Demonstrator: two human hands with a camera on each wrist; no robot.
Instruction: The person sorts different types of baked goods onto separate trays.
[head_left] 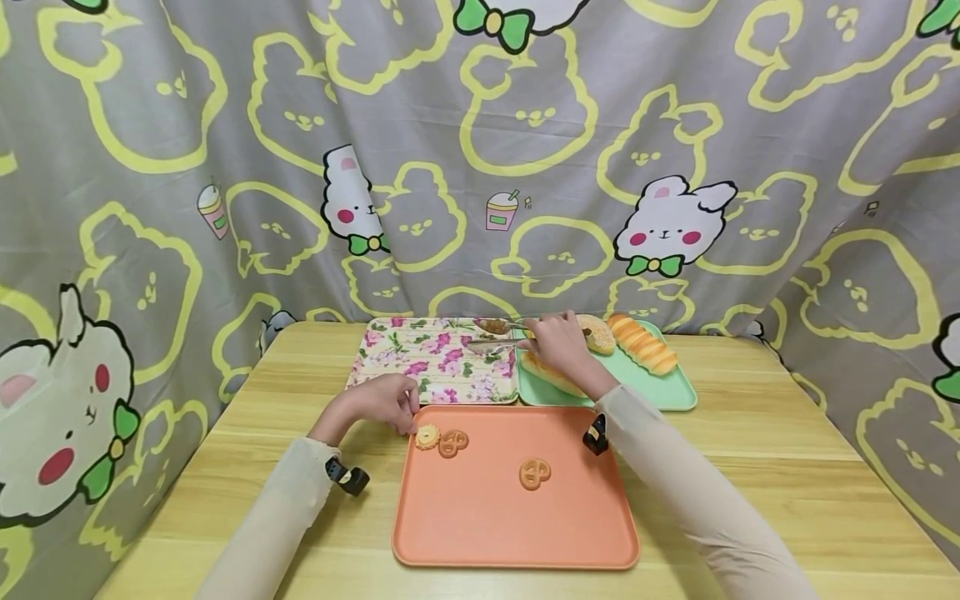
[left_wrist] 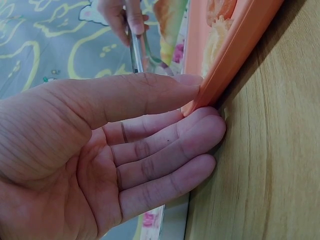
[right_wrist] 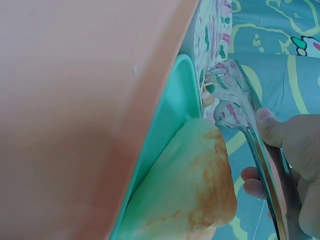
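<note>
My left hand (head_left: 382,402) pinches the rim of the orange tray (head_left: 480,525) at its far left corner; the left wrist view shows the thumb on the rim and the other fingers (left_wrist: 175,187) outside it. A pale scalloped cookie (head_left: 427,437) lies inside that corner, beside a brown pretzel cookie (head_left: 453,443). Another pretzel cookie (head_left: 535,473) lies right of the tray's middle. My right hand (head_left: 558,342) grips metal tongs (right_wrist: 260,160), jaws apart over the floral tray (head_left: 390,367). Something small and brown (head_left: 493,326) shows at the tong tips; whether they hold it is unclear.
A green tray (head_left: 678,396) stands at the back right, touching the floral tray. It carries a long striped bread (head_left: 641,343), a round bun (head_left: 597,335) and another bread (right_wrist: 200,180) under my right forearm. A patterned curtain (head_left: 540,167) hangs behind the wooden table (head_left: 787,450).
</note>
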